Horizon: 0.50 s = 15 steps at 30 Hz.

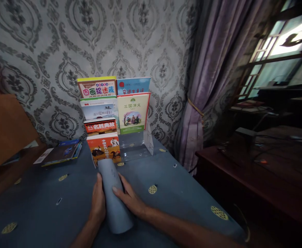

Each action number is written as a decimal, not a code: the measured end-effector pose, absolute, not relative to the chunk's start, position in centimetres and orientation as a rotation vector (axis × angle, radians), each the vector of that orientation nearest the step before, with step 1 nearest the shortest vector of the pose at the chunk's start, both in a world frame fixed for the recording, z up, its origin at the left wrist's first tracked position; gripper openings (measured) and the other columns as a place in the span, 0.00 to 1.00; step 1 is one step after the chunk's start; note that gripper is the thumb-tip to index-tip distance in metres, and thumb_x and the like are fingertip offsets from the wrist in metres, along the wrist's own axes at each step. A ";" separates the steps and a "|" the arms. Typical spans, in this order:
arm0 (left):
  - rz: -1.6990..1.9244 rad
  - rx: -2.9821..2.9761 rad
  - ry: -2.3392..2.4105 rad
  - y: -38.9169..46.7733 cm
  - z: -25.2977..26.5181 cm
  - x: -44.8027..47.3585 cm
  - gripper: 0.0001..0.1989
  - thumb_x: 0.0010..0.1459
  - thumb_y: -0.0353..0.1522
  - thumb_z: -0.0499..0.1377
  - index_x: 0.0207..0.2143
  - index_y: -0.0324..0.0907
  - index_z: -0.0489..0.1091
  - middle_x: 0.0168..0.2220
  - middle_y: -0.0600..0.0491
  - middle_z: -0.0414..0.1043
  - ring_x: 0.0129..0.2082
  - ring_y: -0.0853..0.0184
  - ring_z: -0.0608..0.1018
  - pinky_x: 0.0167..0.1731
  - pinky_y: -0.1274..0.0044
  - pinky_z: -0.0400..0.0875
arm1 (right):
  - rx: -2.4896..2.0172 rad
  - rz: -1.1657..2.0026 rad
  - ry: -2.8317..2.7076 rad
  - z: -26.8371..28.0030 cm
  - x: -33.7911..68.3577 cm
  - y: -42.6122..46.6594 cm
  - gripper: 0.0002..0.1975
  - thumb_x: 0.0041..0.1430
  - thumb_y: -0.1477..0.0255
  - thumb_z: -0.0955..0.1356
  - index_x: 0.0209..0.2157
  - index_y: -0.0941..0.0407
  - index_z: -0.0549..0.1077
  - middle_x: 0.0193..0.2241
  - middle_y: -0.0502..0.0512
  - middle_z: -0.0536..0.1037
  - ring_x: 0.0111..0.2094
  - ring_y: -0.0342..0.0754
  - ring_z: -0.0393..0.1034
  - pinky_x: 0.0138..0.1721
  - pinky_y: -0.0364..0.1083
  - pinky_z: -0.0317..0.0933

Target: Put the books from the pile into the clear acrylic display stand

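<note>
A smooth blue-grey thing with a rounded, tube-like surface (pixel 114 199) is held between my hands above the table. Faint marks show near its far end; whether it is a bent book or a solid cylinder, I cannot tell. My left hand (pixel 98 198) presses along its left side. On the right side my right hand (pixel 130 196) grips it, the thumb lying over the top. Its far end overlaps the lower edge of an orange book (pixel 103 148) in the clear display rack (pixel 148 141).
More books stand in the rack, among them a green-and-white book (pixel 132 112) and a blue book (pixel 134 84). A pile of books (pixel 63 151) lies to the left, near a cardboard box (pixel 3 127). Right of the blue-covered table (pixel 181 203) are a curtain (pixel 199 86) and dark red furniture (pixel 256 165).
</note>
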<state>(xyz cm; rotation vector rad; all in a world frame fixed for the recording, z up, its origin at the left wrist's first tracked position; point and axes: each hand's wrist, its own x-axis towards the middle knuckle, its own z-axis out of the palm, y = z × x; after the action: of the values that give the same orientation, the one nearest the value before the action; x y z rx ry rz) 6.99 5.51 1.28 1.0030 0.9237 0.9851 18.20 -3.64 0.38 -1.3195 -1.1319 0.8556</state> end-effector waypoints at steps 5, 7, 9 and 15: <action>0.973 1.010 0.878 6.1 2.2 6.9 0.35 0.49 0.60 0.62 0.42 0.39 0.77 0.42 0.45 0.82 0.48 0.53 0.81 0.46 0.67 0.78 | -1.184 0.875 -1.086 0.5 19.4 -2.8 0.48 0.55 0.44 0.70 0.69 0.53 0.57 0.70 0.62 0.58 0.70 0.58 0.51 0.70 0.58 0.46; 0.961 0.996 0.825 6.1 2.7 6.9 0.38 0.42 0.61 0.66 0.42 0.38 0.76 0.39 0.46 0.82 0.43 0.53 0.82 0.41 0.68 0.79 | -1.051 0.894 -1.065 0.7 20.0 -2.5 0.47 0.53 0.44 0.72 0.66 0.55 0.62 0.65 0.63 0.66 0.65 0.59 0.60 0.66 0.58 0.53; 0.976 0.995 0.829 6.1 3.2 6.9 0.39 0.38 0.59 0.69 0.42 0.37 0.76 0.35 0.47 0.82 0.39 0.54 0.83 0.36 0.69 0.79 | -0.950 0.951 -1.035 0.8 20.5 -2.4 0.43 0.50 0.45 0.74 0.60 0.57 0.68 0.55 0.61 0.75 0.56 0.58 0.69 0.60 0.57 0.61; 0.954 0.997 0.876 6.3 3.6 6.8 0.38 0.30 0.54 0.74 0.40 0.39 0.74 0.27 0.53 0.79 0.28 0.58 0.82 0.28 0.73 0.78 | -0.877 1.091 -0.993 1.1 21.9 -2.6 0.30 0.50 0.47 0.75 0.43 0.57 0.76 0.33 0.48 0.76 0.34 0.43 0.70 0.38 0.43 0.64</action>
<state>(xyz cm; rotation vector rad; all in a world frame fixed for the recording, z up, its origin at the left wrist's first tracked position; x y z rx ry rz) 6.81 6.28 3.56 0.9966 0.8761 0.9539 21.88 -2.58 1.05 -0.8765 -0.9930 1.0913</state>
